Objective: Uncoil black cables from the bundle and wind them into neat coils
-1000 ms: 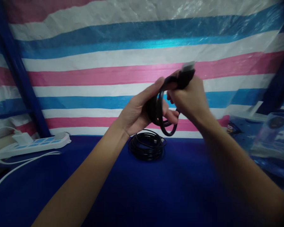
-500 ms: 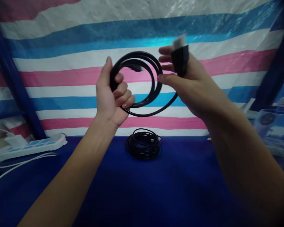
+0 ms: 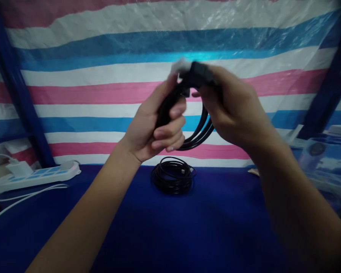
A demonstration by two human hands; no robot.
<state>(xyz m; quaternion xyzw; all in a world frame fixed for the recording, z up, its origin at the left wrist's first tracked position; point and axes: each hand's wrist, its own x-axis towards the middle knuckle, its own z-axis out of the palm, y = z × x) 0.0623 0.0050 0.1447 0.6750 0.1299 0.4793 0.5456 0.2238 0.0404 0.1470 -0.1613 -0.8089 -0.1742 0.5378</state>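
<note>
The left hand (image 3: 159, 123) closes in a fist around the looped black cable (image 3: 165, 110), and the right hand (image 3: 235, 110) pinches its blocky connector (image 3: 199, 72), though its far fingertips are hidden. The cable hangs in the air between them, clear of the tabletop (image 3: 187, 235). The step in hand looks like gathering loops and bringing the end across the bundle; the next move seems to call for a firm left grip while the right guides the connector. The cable is smooth, round and fairly thick, with a soft sheen; a pale, blurred tip (image 3: 182, 66) shows by the left thumb. Below, a coil of thinner black cable (image 3: 172, 185) lies on the dark blue tabletop. On the far side hangs a creased, glossy striped sheet (image 3: 102, 91); a flat white power strip (image 3: 57, 172) lies left.
</note>
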